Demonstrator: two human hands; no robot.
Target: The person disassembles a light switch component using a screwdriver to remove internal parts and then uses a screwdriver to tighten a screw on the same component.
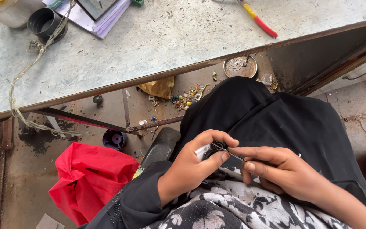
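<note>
Left hand point(191, 167) fingers clamp a small black-and-white round part point(214, 148); right hand point(278, 169) fingers pinch a thin metal pin point(234, 155) touching it.

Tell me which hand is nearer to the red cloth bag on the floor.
Left. The left hand, pinching a small black part, sits just right of the red cloth bag in the picture. The right hand, holding a thin metal tool, lies farther off, beyond the left.
</note>
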